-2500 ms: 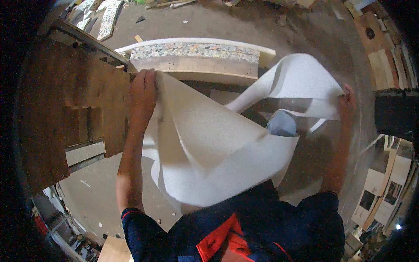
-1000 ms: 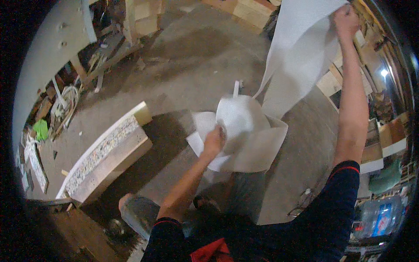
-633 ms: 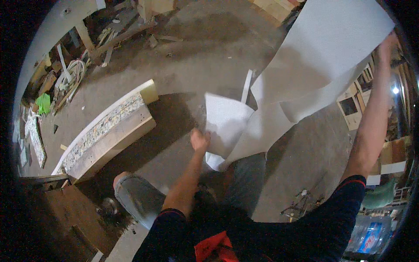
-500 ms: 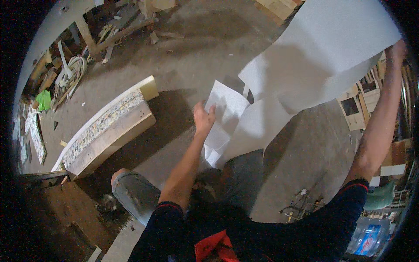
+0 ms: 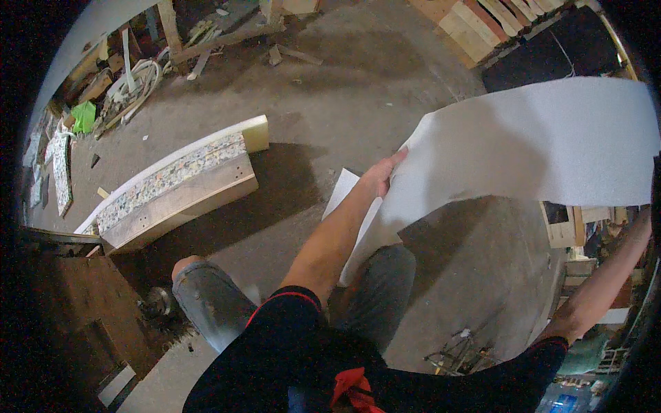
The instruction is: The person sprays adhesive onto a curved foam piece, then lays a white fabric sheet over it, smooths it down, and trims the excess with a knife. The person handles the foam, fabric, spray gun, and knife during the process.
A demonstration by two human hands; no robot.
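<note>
A long, soft white sheet (image 5: pixel 592 144), which looks like thin foam or padding, stretches through the air from the middle to the right rim. My left hand (image 5: pixel 383 177) is closed on its left part, thumb along the edge. Below that hand a loose end of the sheet hangs down by my knee. My right hand (image 5: pixel 653 196) holds up the sheet's far right end at the picture's dark rim; its fingers are mostly hidden there. On the floor to the left lies a curved piece (image 5: pixel 175 180) of wood, speckled foam and pale foam in layers.
Cables and scraps (image 5: pixel 141 86) lie at the far left, near a green bag (image 5: pixel 84 117). Wooden pieces (image 5: pixel 475 31) are stacked at the back right. A dark tangled metal object (image 5: pixel 463 351) is on the floor near my right arm. A brown wooden board (image 5: pixel 103 313) sits at lower left.
My left hand has moved right and up and closed on the sheet. My right hand has gone lower and farther right, and the sheet is stretched out more. My view has shifted.
</note>
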